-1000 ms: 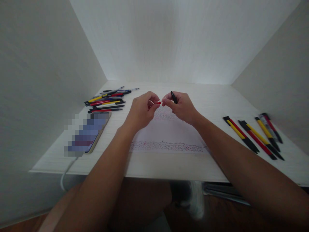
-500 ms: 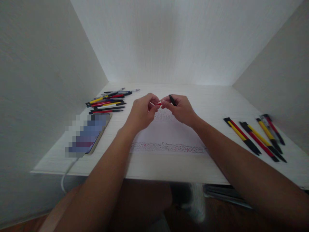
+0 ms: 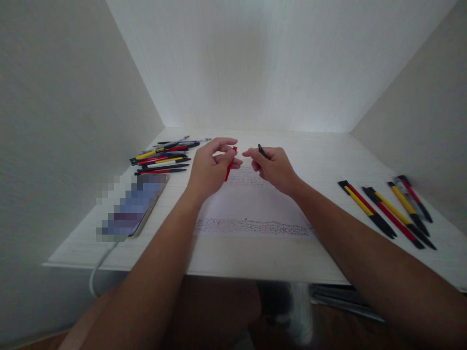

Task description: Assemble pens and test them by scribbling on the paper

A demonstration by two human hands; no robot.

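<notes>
Above the paper (image 3: pixel 251 201), my left hand (image 3: pixel 211 163) pinches a slim red pen part (image 3: pixel 229 167) between thumb and fingers, with the other fingers spread. A short distance to its right, my right hand (image 3: pixel 275 167) is curled around a black pen part (image 3: pixel 261 149), whose end sticks up past the index finger. Most of that black part is hidden in the palm. The two hands are apart. Black and red marks run across the sheet in bands near its top and bottom.
Several pens (image 3: pixel 160 155) lie heaped at the left, behind a phone (image 3: pixel 153 204) with a white cable (image 3: pixel 95 277). At the right lie several red, yellow and black pens (image 3: pixel 394 214). Walls (image 3: pixel 255 63) enclose the white desk (image 3: pixel 262 257) at the back and sides.
My hands have moved apart from where they met at the red part. The red part now shows more fully and tilted in my left hand; the black one stays in my right.
</notes>
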